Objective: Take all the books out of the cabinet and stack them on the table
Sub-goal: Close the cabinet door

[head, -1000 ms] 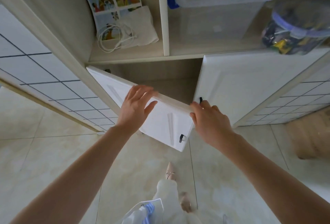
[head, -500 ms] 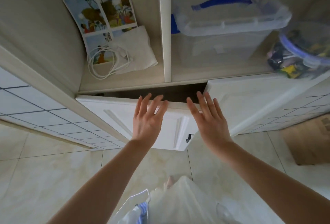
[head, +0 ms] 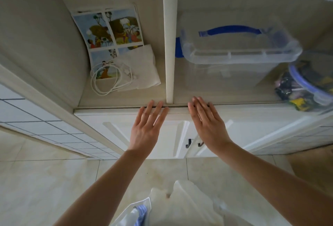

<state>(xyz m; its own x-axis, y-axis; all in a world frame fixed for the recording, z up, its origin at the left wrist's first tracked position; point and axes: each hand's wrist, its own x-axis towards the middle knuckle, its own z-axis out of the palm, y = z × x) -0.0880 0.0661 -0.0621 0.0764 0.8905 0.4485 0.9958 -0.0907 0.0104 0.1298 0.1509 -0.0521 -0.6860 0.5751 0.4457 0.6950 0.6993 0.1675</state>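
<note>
1. Cable [head: 106,79], white, coiled on picture sheet [head: 108,32], left of divider [head: 169,36].
2. Cloth [head: 142,67] beside cable, just left of divider.
3. Left hand [head: 146,128] flat, fingers straight and spread, on left door [head: 115,135], below and left of divider.
4. Right hand [head: 207,124] flat, fingers straight, on right door [head: 266,128], below and right of divider.
5. Both doors closed; books not visible.
6. Clear bin [head: 234,52], blue handle, right of divider.
7. Jar [head: 306,85] far right, blurred.

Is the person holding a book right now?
No, the left hand and right hand are flat and open against the white cabinet doors, holding nothing.
</note>
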